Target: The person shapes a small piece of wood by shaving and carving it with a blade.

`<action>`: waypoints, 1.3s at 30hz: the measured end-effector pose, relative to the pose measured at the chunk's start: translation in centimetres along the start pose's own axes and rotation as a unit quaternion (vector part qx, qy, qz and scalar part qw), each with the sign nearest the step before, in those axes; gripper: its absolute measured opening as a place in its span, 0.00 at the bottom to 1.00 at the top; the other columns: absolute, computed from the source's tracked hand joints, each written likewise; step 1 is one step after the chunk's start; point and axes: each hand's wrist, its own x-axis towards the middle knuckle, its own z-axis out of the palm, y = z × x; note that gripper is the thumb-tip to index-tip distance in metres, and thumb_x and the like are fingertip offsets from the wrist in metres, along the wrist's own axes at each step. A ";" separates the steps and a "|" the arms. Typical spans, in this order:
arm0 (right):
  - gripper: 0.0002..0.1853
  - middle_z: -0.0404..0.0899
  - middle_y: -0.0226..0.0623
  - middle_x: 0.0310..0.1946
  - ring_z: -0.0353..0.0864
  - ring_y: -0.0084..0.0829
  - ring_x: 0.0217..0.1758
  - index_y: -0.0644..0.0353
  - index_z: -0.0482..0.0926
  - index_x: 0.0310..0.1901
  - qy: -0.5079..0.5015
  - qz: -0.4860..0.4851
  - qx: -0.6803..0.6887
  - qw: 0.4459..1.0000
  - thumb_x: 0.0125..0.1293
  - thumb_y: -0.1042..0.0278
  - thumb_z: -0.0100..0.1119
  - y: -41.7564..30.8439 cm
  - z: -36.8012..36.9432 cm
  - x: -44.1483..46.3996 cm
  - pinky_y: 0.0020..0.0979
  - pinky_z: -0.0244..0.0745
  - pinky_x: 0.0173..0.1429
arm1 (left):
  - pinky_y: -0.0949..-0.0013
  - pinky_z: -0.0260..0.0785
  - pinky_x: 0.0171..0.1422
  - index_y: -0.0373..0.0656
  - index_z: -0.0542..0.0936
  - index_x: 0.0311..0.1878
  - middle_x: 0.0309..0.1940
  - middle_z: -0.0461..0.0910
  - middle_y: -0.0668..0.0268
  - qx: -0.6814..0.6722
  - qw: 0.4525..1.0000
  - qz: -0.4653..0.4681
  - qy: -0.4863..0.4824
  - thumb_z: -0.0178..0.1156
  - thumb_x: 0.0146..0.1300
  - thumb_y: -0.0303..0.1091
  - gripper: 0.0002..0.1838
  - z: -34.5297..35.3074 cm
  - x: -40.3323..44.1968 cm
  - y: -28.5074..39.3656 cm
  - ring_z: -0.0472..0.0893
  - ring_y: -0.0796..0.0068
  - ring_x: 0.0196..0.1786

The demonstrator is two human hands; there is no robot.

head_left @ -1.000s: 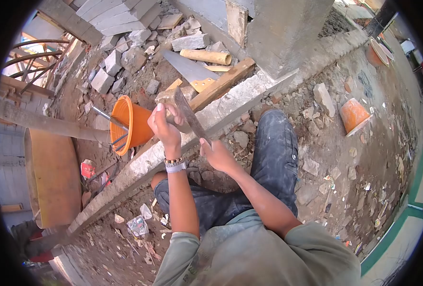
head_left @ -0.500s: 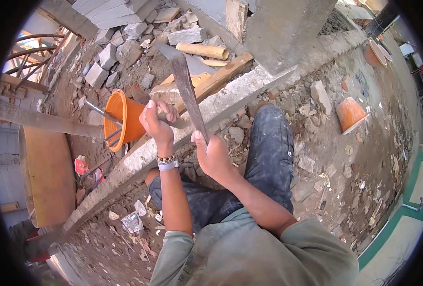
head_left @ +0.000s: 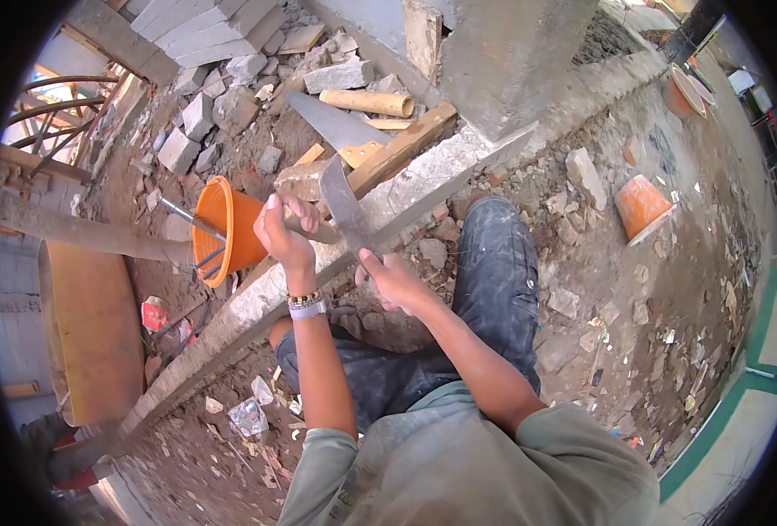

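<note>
My right hand (head_left: 397,282) is closed around a machete, and its dark, broad blade (head_left: 343,203) points up and away from me over the concrete beam (head_left: 257,296). My left hand (head_left: 287,230) is closed on a short wooden stick (head_left: 325,232), whose end sticks out toward the blade; the rest is hidden by the fingers. Left of that hand, an orange bucket (head_left: 246,230) lies tipped with metal rods in its mouth. Just past the blade, a handsaw (head_left: 331,123) with a yellowish wooden handle rests beside a wooden plank (head_left: 406,149).
A bamboo piece (head_left: 366,102) and broken blocks (head_left: 197,118) lie on the rubble beyond. A concrete column (head_left: 502,70) rises ahead. To the right, another orange bucket (head_left: 642,209) stands on debris-strewn ground. A curved yellowish sheet (head_left: 95,333) is at the left.
The machete has come down and toward the stick in my left hand, with its blade now lower. My left hand stays nearly in place. The handsaw is more fully visible.
</note>
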 end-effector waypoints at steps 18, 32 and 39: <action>0.28 0.70 0.41 0.14 0.67 0.42 0.13 0.69 0.76 0.35 0.119 -0.128 -0.243 0.954 0.79 0.47 0.44 2.0 1.5 0.6 0.42 0.65 0.22 | 0.67 0.61 0.27 0.40 0.67 0.27 0.15 0.64 0.65 0.008 1.000 -0.004 0.009 0.44 0.74 0.44 0.21 -0.5 -0.4 -0.2 0.64 0.74 0.18; 0.27 0.61 0.22 0.15 0.61 0.17 0.18 0.63 0.75 0.35 0.218 -0.408 -0.070 0.884 0.81 0.47 0.38 -4.5 3.4 -3.9 0.24 0.57 0.27 | 0.70 0.59 0.25 0.39 0.67 0.27 0.15 0.64 0.65 0.007 1.000 0.001 0.005 0.43 0.74 0.44 0.21 0.0 0.0 0.1 0.64 0.75 0.18; 0.27 0.59 0.21 0.14 0.56 0.18 0.14 0.60 0.74 0.35 0.079 -0.105 -0.163 0.978 0.80 0.43 0.38 3.7 1.3 1.6 0.27 0.52 0.20 | 0.68 0.60 0.27 0.40 0.67 0.27 0.16 0.64 0.65 -0.012 1.000 -0.003 0.007 0.44 0.74 0.45 0.21 -0.3 0.0 -0.3 0.64 0.74 0.18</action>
